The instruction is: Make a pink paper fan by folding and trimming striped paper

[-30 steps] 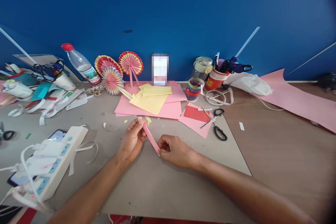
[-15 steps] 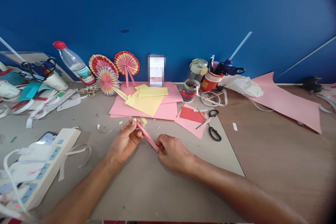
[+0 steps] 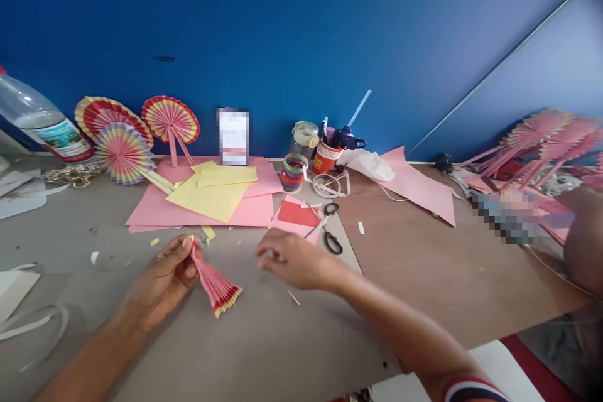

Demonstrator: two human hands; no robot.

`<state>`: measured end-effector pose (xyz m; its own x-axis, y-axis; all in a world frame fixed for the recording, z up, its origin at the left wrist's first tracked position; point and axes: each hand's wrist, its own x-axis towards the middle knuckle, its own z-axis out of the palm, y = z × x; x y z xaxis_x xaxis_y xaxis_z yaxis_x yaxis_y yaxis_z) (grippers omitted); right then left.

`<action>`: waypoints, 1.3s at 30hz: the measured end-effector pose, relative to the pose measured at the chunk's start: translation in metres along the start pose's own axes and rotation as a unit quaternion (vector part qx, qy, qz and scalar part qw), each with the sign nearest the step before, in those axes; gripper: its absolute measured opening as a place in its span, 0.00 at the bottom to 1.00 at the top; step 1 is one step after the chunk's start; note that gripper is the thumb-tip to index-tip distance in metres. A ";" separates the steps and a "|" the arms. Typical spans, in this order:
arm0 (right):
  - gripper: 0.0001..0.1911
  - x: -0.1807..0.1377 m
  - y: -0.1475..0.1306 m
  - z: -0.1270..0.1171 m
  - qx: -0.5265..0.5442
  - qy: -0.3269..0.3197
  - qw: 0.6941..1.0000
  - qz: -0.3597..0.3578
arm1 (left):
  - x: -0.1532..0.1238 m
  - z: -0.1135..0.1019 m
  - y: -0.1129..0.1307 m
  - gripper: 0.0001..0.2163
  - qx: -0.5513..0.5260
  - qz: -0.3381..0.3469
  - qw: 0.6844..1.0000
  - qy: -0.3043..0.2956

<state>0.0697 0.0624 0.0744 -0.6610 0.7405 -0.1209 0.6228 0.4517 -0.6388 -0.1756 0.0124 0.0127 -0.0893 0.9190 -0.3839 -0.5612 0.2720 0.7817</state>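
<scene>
My left hand (image 3: pixel 172 282) pinches the narrow top end of a pleated paper fan (image 3: pixel 214 279). The fan is pink with a red and yellow lower edge, and its free end spreads out toward the right, above the grey mat. My right hand (image 3: pixel 292 257) is in the air to the right of the fan, apart from it. Its fingers are loosely bent, slightly blurred, with nothing visible between them. Behind that hand lie black-handled scissors (image 3: pixel 333 242) on a red paper sheet (image 3: pixel 298 214).
Yellow paper (image 3: pixel 211 195) lies on pink sheets (image 3: pixel 141 213). Finished round fans (image 3: pixel 170 124) lean on the blue wall beside a plastic bottle (image 3: pixel 56 132). A paper cup (image 3: pixel 325 157) holds tools. At the far right is another person's arm (image 3: pixel 584 251) near pink fans (image 3: pixel 551 138).
My right hand has let go of the folded paper and moved away from it. The pleated paper has fanned out at its lower end. The view has turned to the right.
</scene>
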 end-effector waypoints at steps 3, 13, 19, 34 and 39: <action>0.12 -0.015 0.039 -0.034 -0.040 0.061 0.997 0.036 | -0.003 0.005 -0.002 0.15 -0.005 -0.013 1.000 -0.001; 0.37 -0.042 0.153 -0.057 -0.272 -0.049 0.954 0.115 | -0.001 0.004 -0.010 0.10 -0.032 -0.029 0.997 -0.059; 0.32 -0.045 0.153 -0.058 -0.268 -0.057 0.959 0.077 | 0.000 0.001 -0.012 0.09 -0.049 -0.039 0.995 -0.084; 0.31 -0.047 0.128 -0.045 -0.280 -0.049 0.952 0.110 | 0.001 -0.001 -0.010 0.06 -0.036 -0.050 0.992 -0.110; 0.31 -0.046 0.122 -0.048 -0.276 -0.065 0.953 0.107 | 0.000 -0.001 -0.010 0.06 -0.026 -0.056 0.992 -0.112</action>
<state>0.1960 0.1070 0.0385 -0.5173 0.7936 -0.3202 0.8511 0.5162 -0.0957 -0.1713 0.0099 0.0044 0.1586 0.9258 -0.3430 -0.5995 0.3664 0.7116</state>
